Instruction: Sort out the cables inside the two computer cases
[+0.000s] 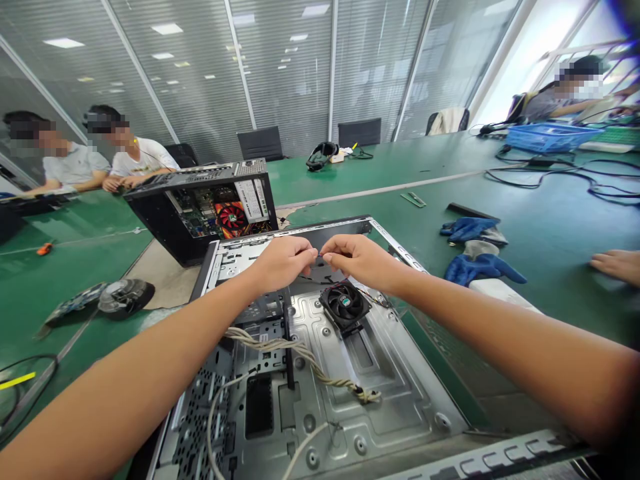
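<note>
My left hand (284,263) and my right hand (361,261) meet above an open metal computer case (390,373), fingertips almost touching. Both are pinched closed around something tiny; a speck of colour shows between them, too small to name. Below them a black cooling fan (346,301) lies on the case floor, with thin wires (314,280) beside it running up under my hands. A twisted bundle of beige cables (305,355) crosses the case from the left, and single pale cables (215,407) hang nearer to me.
Behind stands a second black computer case (165,217) with a red fan inside. Blue-and-grey gloves (470,263) lie at the right, near another person's hand (617,265). A metal cooler (125,297) sits left; a blue basket (547,139) and black cables (555,172) are far right. Several people sit around.
</note>
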`<state>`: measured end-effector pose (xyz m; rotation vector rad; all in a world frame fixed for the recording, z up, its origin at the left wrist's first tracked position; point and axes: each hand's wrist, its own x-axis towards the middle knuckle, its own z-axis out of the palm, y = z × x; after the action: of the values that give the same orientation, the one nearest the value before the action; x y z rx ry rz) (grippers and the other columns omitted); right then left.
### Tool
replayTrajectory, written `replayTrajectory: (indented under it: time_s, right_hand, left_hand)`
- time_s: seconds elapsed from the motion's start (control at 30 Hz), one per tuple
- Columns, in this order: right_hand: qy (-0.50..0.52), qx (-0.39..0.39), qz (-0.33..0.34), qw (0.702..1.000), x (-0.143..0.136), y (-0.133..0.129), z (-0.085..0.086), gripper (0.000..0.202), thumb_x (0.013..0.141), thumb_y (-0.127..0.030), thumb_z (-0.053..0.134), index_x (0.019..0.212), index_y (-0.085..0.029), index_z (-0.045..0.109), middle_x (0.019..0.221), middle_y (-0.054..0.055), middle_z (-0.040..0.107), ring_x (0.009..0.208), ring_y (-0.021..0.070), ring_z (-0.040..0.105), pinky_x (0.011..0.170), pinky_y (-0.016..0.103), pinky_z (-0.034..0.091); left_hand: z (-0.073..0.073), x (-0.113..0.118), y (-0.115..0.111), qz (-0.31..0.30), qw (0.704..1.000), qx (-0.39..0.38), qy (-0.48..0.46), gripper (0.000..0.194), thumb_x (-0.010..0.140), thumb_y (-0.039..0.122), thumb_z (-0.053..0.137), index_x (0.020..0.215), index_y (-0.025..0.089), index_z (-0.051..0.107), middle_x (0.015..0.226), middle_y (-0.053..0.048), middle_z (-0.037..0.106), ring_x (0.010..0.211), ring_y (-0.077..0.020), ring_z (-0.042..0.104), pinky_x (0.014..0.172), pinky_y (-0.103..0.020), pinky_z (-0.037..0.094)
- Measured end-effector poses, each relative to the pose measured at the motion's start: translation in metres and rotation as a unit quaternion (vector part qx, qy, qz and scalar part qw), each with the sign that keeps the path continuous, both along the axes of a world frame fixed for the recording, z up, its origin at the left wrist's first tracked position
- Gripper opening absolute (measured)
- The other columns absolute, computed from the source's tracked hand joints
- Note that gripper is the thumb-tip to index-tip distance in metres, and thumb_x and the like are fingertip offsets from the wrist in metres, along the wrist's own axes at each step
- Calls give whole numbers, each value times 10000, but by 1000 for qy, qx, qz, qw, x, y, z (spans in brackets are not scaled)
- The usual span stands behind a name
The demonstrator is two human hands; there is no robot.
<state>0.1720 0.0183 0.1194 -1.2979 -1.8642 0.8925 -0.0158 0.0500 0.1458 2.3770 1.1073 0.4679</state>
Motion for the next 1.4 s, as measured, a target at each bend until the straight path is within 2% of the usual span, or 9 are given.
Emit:
replayTrajectory:
  time_s: [0.13,0.27,0.37,0.47,0.63,0.97,1.13,1.3,1.4]
  right_hand:
    - [-10,4,-8,1000,0,0,2,131,840,-257,500,768,-175,574,616,-15,539,586,116,472,596,264,358]
    - [8,-24,-11,1000,0,-1,3,147,853,-269,486,757,-182,557,597,-27,499,561,112,438,569,260,335]
    - [35,-57,-6,998,0,-2,3,146,853,-276,492,756,-184,552,601,-32,474,534,105,413,532,255,317]
    - [61,-87,-1,994,0,-2,2,121,846,-259,502,764,-185,552,592,-34,454,511,100,390,498,249,300]
    - [70,-79,1,994,1,-2,-1,114,844,-255,516,755,-188,539,603,-29,487,512,96,409,491,241,315]
    - [31,-72,-1,997,1,-1,1,117,855,-237,514,784,-175,584,691,17,623,535,105,495,533,253,396]
    - [11,-61,1,998,0,-1,2,94,830,-221,532,774,-174,591,721,29,651,570,120,550,566,260,416]
    - [-49,-14,-4,999,2,3,-3,159,817,-287,548,794,-169,652,625,2,589,604,141,548,590,268,391]
    - [-83,6,-9,996,3,4,-2,189,817,-305,539,786,-173,670,584,-15,536,586,134,486,580,266,352]
  left_hand:
    - [-2,-2,-1,-17,995,98,5,210,874,302,496,793,161,628,674,-11,647,611,-122,534,605,-262,369]
    - [-5,-5,0,-67,977,203,-1,174,833,283,582,962,168,604,830,-33,660,744,-146,575,687,-270,416]
    - [-6,-5,1,-103,955,276,47,149,895,244,500,957,180,619,888,-56,662,837,-171,582,752,-293,429]
    - [-5,-3,0,-87,939,316,100,225,946,254,426,915,180,636,881,-73,670,850,-185,583,763,-306,428]
    - [-5,-1,-1,-34,948,292,120,229,954,305,449,932,176,637,849,-66,677,823,-194,581,718,-302,415]
    - [-9,-2,2,-36,962,254,88,192,946,269,437,919,171,600,893,-59,653,844,-190,556,736,-310,402]
    - [-9,-1,1,-28,961,249,114,272,961,307,393,879,169,613,861,-72,654,835,-203,557,719,-317,395]
    - [-8,0,1,-39,965,226,128,328,960,315,373,783,170,609,763,-61,637,737,-184,550,651,-305,367]
    - [-8,-1,2,-54,970,213,105,261,933,302,428,802,173,613,763,-49,642,718,-172,548,641,-295,362]
